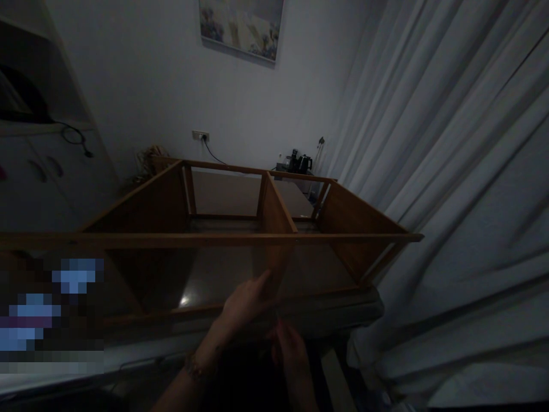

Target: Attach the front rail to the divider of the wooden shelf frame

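A wooden shelf frame (206, 240) lies in front of me, with a dividing board (278, 203) across its middle. My left hand (246, 300) is at the near side, by the lower end of that board. Its upper finger stretches out toward the wood; the other fingers are dim, and contact is unclear. Lower and slightly to the right is my right hand (289, 346), near the frame's lower near rail (193, 312). Its fingers are drawn together in a pinch. Whatever they hold, if anything, is too dark and small to name.
Grey-white curtains (463, 171) hang along the right. A white cabinet (47, 171) stands at the left, with a cable (75, 136) hanging from it. Behind the frame are a dark kettle (305, 164) and a wall socket (200, 135). A pale board-like piece (337, 375) shows at lower right.
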The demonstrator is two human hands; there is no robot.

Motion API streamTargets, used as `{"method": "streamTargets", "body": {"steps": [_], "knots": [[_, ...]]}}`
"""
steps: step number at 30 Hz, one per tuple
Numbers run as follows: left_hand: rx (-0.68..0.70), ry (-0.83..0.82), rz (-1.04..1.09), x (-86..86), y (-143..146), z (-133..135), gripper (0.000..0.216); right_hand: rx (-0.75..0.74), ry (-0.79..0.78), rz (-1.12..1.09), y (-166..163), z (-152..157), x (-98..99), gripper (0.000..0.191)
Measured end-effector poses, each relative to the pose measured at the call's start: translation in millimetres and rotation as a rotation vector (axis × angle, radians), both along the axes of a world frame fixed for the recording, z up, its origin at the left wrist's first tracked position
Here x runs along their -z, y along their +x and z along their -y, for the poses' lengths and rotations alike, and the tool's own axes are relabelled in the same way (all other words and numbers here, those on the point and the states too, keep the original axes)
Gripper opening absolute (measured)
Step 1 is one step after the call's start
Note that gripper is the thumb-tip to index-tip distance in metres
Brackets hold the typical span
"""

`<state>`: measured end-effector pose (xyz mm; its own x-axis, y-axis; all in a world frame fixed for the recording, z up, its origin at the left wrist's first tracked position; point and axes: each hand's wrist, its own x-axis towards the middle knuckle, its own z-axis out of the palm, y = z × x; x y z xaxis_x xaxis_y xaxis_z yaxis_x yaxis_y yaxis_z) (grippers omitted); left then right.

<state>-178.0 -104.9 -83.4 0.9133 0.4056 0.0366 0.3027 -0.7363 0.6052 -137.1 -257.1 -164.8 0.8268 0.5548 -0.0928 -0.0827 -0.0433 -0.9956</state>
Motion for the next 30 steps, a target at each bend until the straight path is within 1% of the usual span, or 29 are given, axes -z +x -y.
{"method": "streamTargets", "body": {"steps": [4, 5, 8, 10, 12, 15, 18, 20, 21, 23, 25, 27, 28, 30], "knots": [[-0.011, 0.022, -0.014, 3.7, 1.4, -0.6, 0.058, 0.029, -0.160, 0.397, 1.1, 10.5, -7.9, 0.035], [-0.015, 0.024, -0.023, 4.6, 1.8, -0.7, 0.059, 0.024, -0.188, 0.466, 1.1, 12.4, -10.0, 0.033], [-0.015, 0.031, -0.032, 6.5, 2.9, -0.9, 0.061, 0.000, -0.234, 0.525, 1.6, 14.4, -12.2, 0.034], [-0.010, 0.040, -0.024, 6.6, 3.1, -0.9, 0.062, 0.017, -0.237, 0.484, 2.5, 12.7, -8.4, 0.039], [-0.007, 0.044, -0.025, 5.8, 2.8, -0.6, 0.062, 0.038, -0.210, 0.374, 3.3, 9.4, -1.7, 0.048], [-0.013, 0.045, -0.025, 4.1, 1.9, -0.1, 0.063, 0.016, -0.179, 0.098, 3.1, 3.7, 7.6, 0.061], [-0.017, 0.038, -0.022, 3.9, 1.5, -0.3, 0.062, -0.073, -0.163, -0.175, 1.6, -0.1, 8.8, 0.069], [-0.011, 0.031, -0.022, 5.5, 1.8, -0.8, 0.061, -0.116, -0.076, -0.285, 0.2, -1.5, 5.9, 0.067], [-0.011, 0.030, -0.019, 6.6, 2.1, -1.2, 0.061, -0.112, -0.012, -0.336, -0.8, -2.1, 4.4, 0.063], [-0.016, 0.034, -0.013, 8.9, 2.7, -2.0, 0.061, -0.053, 0.128, -0.454, -3.2, -3.8, 2.8, 0.053], [-0.019, 0.041, -0.008, 10.1, 3.2, -2.5, 0.060, 0.007, 0.231, -0.558, -6.1, -6.0, 3.6, 0.044], [-0.017, 0.045, -0.008, 9.6, 3.2, -2.4, 0.060, 0.013, 0.266, -0.558, -8.6, -8.0, 5.7, 0.040], [-0.015, 0.043, -0.009, 8.8, 3.0, -2.2, 0.060, 0.009, 0.259, -0.514, -9.5, -8.6, 6.7, 0.040], [-0.008, 0.037, -0.012, 7.2, 2.6, -1.7, 0.058, 0.023, 0.199, -0.358, -9.9, -8.6, 7.2, 0.045]]}}
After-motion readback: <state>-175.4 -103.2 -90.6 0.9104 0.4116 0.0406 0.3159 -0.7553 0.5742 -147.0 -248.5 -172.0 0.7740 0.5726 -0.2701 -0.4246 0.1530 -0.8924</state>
